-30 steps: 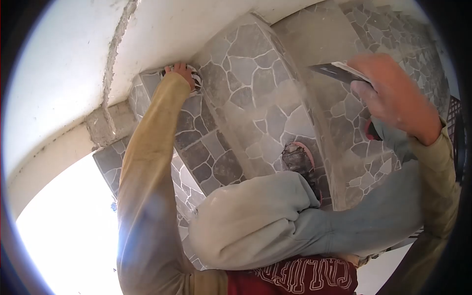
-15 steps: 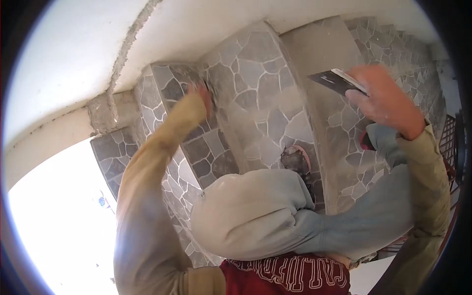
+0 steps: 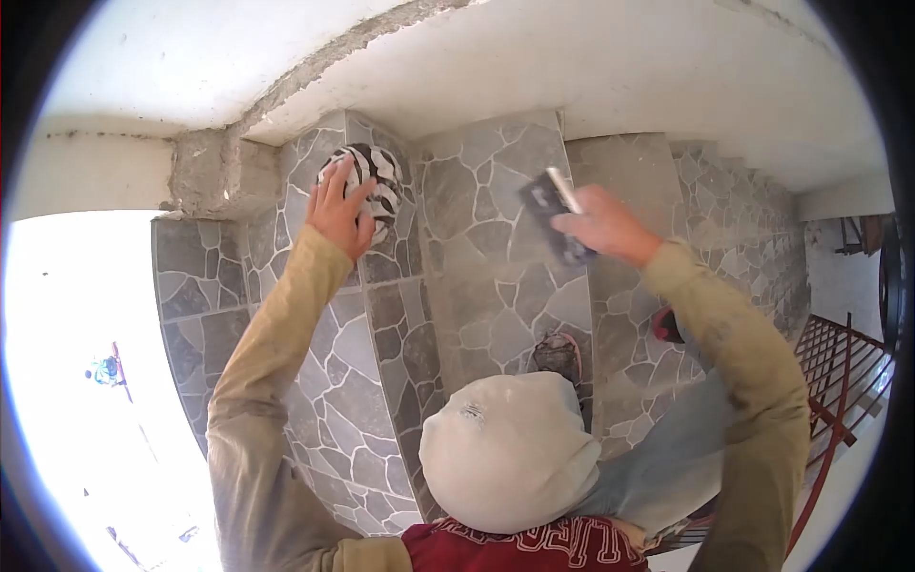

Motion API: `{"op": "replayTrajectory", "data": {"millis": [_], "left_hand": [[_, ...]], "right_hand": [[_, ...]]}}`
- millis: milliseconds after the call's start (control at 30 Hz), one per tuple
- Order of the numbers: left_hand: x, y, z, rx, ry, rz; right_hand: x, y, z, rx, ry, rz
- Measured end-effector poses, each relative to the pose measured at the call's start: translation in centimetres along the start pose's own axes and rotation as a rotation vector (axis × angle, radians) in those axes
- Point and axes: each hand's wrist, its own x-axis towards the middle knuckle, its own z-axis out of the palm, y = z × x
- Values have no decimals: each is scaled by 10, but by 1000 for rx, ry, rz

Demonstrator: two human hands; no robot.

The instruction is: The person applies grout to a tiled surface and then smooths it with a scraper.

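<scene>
My left hand (image 3: 339, 212) lies over the side of a bunched black-and-white striped cloth (image 3: 383, 181), its fingers spread and curved across it. The cloth is against the top of a stone-patterned tiled step (image 3: 324, 153) beside the wall. My right hand (image 3: 610, 225) is wrapped around the pale handle of a dark, flat grout float (image 3: 551, 205). Slightly smeared by motion, the float overlaps the lower tiled step (image 3: 477, 210) in this view.
A rough-edged white wall (image 3: 572, 76) borders the steps. My shoe (image 3: 558, 356) stands on the tiles below my knee (image 3: 510, 448). Dark red metal railing (image 3: 843, 367) runs along the right, with a bright opening at left.
My left hand has shifted left and up the step, and the striped cloth now shows clearly. My right hand has brought the float left and lower. The view has turned somewhat.
</scene>
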Motion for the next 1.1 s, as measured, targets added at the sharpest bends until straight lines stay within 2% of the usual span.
{"op": "replayTrajectory", "data": {"millis": [67, 100, 233, 300, 367, 533, 567, 633, 733, 767, 867, 1000, 1067, 1100], "left_hand": [[-17, -9, 6, -268, 143, 193], [-21, -4, 4, -323, 168, 221], [-22, 5, 5, -383, 167, 196], [-20, 7, 6, -342, 134, 186], [-21, 8, 5, -294, 101, 159], [-12, 11, 0, -222, 15, 165], [-12, 10, 0, -210, -13, 165], [-14, 13, 4, -183, -50, 152], [-12, 10, -2, -159, -104, 173], [-11, 11, -1, -148, -104, 166], [-14, 13, 0, -163, -83, 150], [-10, 10, 1, -176, -84, 173], [-11, 14, -1, -171, -97, 173], [-12, 15, -1, -168, -101, 150]], "right_hand": [[41, 9, 35, 165, 5, -20], [57, 7, 49, 212, 42, -56], [125, 17, 121, 382, 148, -63], [151, 10, 153, 291, 366, -122], [175, -1, 187, 345, 423, -155], [219, -15, 231, 459, 605, -241], [231, -10, 232, 483, 591, -238], [256, 1, 231, 506, 339, 61], [223, -42, 210, 497, 353, -61], [221, -48, 212, 513, 431, -94], [246, -21, 221, 467, 395, 32], [237, -27, 219, 392, 364, -78], [244, -23, 227, 412, 390, -18], [260, -7, 227, 522, 378, 76]]}}
